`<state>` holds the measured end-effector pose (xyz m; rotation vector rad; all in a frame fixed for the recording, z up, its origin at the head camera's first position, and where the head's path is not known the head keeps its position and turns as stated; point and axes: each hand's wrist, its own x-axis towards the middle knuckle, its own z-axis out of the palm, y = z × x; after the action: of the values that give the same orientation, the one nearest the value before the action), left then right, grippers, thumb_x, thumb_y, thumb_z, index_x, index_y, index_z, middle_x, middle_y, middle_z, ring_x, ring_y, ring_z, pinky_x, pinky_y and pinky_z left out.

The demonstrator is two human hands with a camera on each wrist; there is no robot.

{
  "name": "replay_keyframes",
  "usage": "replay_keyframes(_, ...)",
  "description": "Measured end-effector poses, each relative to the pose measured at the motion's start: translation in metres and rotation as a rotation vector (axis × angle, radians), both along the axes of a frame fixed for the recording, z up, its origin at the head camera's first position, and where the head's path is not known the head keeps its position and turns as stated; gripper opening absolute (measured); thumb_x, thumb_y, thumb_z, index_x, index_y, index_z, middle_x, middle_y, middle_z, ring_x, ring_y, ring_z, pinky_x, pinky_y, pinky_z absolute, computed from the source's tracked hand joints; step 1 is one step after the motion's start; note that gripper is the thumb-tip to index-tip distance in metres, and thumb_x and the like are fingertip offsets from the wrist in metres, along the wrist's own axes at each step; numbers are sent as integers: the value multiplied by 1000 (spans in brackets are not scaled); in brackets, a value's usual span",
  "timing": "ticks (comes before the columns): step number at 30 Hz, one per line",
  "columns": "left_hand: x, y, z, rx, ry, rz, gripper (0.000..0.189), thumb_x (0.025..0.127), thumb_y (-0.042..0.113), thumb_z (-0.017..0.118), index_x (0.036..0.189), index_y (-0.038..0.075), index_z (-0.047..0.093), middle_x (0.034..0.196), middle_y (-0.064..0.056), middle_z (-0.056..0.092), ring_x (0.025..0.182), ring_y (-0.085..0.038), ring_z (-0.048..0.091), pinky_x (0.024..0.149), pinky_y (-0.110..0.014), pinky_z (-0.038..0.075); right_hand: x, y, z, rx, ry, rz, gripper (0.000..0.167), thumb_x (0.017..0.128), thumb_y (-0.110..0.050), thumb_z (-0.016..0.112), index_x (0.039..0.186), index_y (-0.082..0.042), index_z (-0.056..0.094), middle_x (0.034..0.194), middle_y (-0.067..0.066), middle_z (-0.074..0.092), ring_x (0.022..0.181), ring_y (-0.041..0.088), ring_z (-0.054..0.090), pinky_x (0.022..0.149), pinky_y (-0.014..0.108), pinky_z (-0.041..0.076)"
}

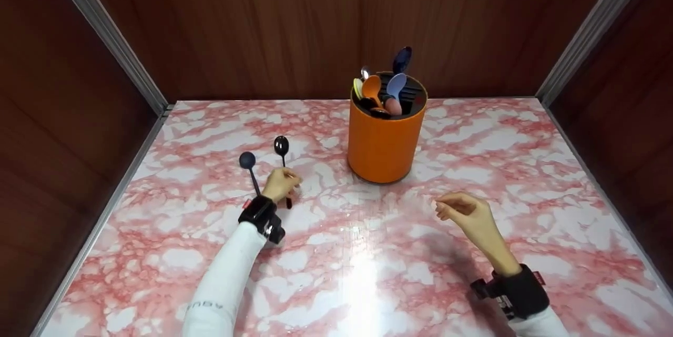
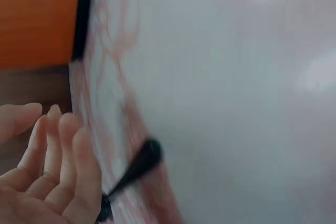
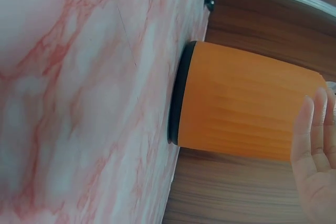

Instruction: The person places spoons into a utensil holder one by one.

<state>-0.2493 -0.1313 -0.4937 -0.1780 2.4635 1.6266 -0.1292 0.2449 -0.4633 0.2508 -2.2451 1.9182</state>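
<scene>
My left hand is over the handle of a glossy black spoon lying on the table. In the left wrist view the fingers of that hand are loosely bent with nothing between them, and a black handle end shows beside them. A dark blue-grey spoon lies just to the left, its handle partly hidden by the wrist. My right hand hovers above the table at the right, fingers loosely bent and holding nothing. The right wrist view has this hand in front of the orange holder.
Toward the back of the table stands the round orange utensil holder, with several spoons upright in its black insert, including an orange spoon and a lavender spoon. Brown wood-look panels enclose the pink-and-white marbled table.
</scene>
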Motion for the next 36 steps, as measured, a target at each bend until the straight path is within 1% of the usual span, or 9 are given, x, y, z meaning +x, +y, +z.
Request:
replay_keyframes(6,-17,-6,-10,-91,124,120,10,78,8,60,79,0,64,60,-4,63,42,-8,52,41,-18,44,3,2,-2,-3,-23,7,16,83,4,62,95,13,63,79,-1,69,67,10,64,64,23,55)
replay_keyframes(9,-57,-24,-69,-172,237,163,7,73,16,62,71,11,65,61,1,63,49,-10,54,47,-21,44,4,3,-3,3,-42,-2,16,83,2,63,96,12,63,78,0,68,67,10,64,65,23,55)
replay_keyframes(13,-130,-51,-167,-280,329,272,1,67,24,65,67,24,64,62,6,60,57,-13,55,51,-25,41,5,5,-3,11,-43,-13,17,84,1,63,96,12,63,77,1,68,66,11,64,65,23,55)
replay_keyframes(16,-146,-57,-183,-293,279,305,6,70,25,66,76,22,68,71,1,67,68,-20,61,59,-29,46,6,6,-3,9,-44,-26,16,84,1,62,96,12,63,77,4,68,65,11,64,64,23,55)
replay_keyframes(20,-129,-47,-156,-322,225,349,15,71,19,68,84,12,67,77,-5,69,77,-26,63,66,-32,49,7,6,-4,12,-47,-39,14,83,4,62,95,11,64,75,2,68,64,12,63,62,23,55)
replay_keyframes(27,-199,-77,-270,-371,233,344,26,63,25,73,87,15,68,83,-6,69,81,-31,63,70,-39,50,9,8,-5,17,-35,-32,15,83,4,62,95,14,63,75,4,68,64,12,63,61,23,55)
replay_keyframes(32,-154,-60,-205,-411,274,358,16,63,12,63,77,7,70,79,-10,69,77,-30,62,65,-35,49,10,9,-6,27,-27,-31,15,83,4,62,96,12,64,75,3,68,64,11,63,60,24,54)
replay_keyframes(34,-153,-59,-204,-437,302,360,15,61,11,63,72,7,71,76,-10,70,73,-30,62,62,-35,48,11,9,-6,28,-33,-34,15,83,4,62,96,12,64,74,2,68,64,11,63,59,24,54)
replay_keyframes(36,-161,-64,-214,-445,298,328,10,60,11,65,68,11,72,73,-8,70,71,-30,62,61,-35,48,11,9,-7,31,-31,-36,15,83,4,62,96,12,64,74,3,68,64,11,63,59,24,54)
